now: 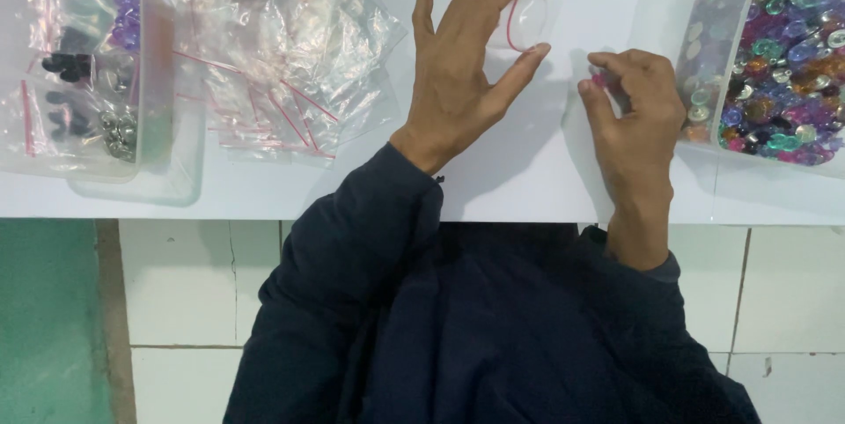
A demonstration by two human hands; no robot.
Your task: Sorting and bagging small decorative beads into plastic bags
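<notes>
Fingers of my left hand (458, 81) spread a small clear zip bag (528, 19) by its red-striped mouth, far centre on the white table (528, 177), seemingly holding it agape. Just right, my right hand (634, 111) pinches a tiny pink bead (598, 81) at its curled fingertips, beside the bin of coloured gems (775, 63); spare empty bags (290, 63) lie left.

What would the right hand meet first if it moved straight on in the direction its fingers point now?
The right hand holds a small pink piece and points up and slightly left. Probably it would first meet the small clear bag held by the left hand, though depth is unclear; before that only bare white table shows.
</notes>
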